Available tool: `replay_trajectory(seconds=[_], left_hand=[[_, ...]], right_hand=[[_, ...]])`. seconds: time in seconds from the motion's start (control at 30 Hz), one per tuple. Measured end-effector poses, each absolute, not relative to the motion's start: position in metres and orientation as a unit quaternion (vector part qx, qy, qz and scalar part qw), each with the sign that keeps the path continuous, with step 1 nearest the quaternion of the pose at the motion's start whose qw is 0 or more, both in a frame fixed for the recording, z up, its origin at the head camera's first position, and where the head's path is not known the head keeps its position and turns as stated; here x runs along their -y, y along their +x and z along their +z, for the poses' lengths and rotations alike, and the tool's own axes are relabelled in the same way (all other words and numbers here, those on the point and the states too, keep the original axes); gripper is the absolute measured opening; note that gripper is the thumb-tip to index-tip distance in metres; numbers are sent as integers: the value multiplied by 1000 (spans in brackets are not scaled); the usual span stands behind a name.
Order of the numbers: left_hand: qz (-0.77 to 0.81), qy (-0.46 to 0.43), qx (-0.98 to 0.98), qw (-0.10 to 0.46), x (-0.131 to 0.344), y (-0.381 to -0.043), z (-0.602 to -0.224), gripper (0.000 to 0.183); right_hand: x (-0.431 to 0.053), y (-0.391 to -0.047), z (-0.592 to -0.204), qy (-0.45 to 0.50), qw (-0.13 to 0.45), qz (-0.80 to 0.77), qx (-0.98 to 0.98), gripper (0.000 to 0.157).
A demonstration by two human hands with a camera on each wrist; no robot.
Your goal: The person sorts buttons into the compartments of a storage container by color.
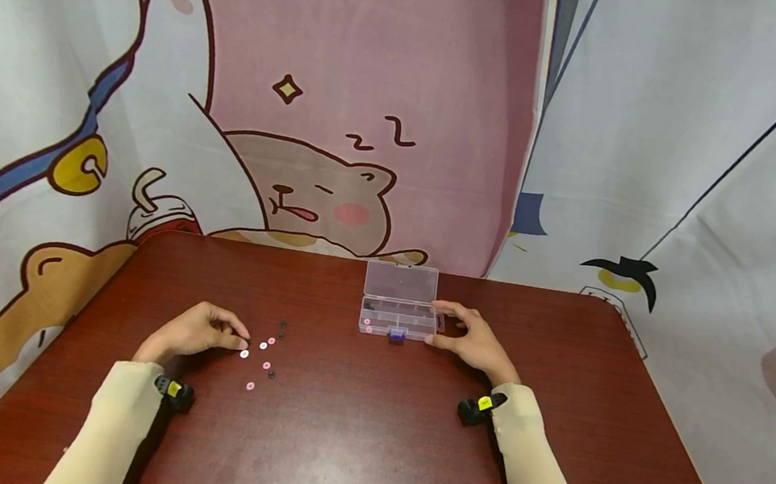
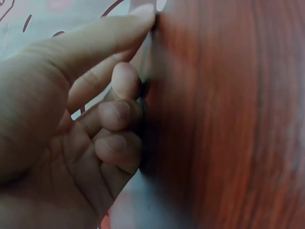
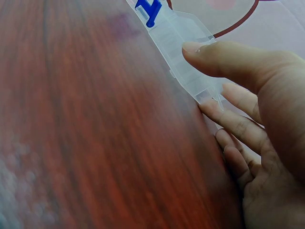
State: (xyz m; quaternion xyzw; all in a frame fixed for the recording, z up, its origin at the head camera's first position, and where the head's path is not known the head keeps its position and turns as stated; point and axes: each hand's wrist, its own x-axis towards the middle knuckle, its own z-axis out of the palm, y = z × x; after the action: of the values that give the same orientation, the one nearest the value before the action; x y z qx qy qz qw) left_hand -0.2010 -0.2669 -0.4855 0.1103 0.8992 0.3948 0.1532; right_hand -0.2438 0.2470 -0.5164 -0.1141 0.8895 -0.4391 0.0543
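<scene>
My left hand [image 1: 198,330] is low over the table, thumb and forefinger pinched together. A tiny dark disc [image 2: 156,22] shows at their tips, mostly hidden; its exact kind is too small to tell. A white disc [image 1: 244,354] lies just by the thumb tip. Close by are pink discs [image 1: 266,365] and black discs [image 1: 271,375], scattered on the wood. With thumb and fingers, my right hand [image 1: 473,343] grips the right end of a clear plastic compartment box [image 1: 397,331]. Its lid [image 1: 401,282] stands raised at the back, and a blue latch [image 3: 151,12] hangs in front.
Inside the box's left compartments lie a few pink discs [image 1: 368,322] and something dark. The reddish-brown table [image 1: 352,430] ends at the back against a cartoon-printed cloth [image 1: 378,73]. Another printed cloth [image 1: 693,149] hangs on the right.
</scene>
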Motion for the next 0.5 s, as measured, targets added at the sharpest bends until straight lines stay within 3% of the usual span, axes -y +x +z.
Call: replay_trajectory(seconds=[0.5], left_hand=[[414, 73, -897, 134, 259, -197, -485, 12]], right_hand=[[-247, -243, -516, -117, 54, -440, -889, 64]])
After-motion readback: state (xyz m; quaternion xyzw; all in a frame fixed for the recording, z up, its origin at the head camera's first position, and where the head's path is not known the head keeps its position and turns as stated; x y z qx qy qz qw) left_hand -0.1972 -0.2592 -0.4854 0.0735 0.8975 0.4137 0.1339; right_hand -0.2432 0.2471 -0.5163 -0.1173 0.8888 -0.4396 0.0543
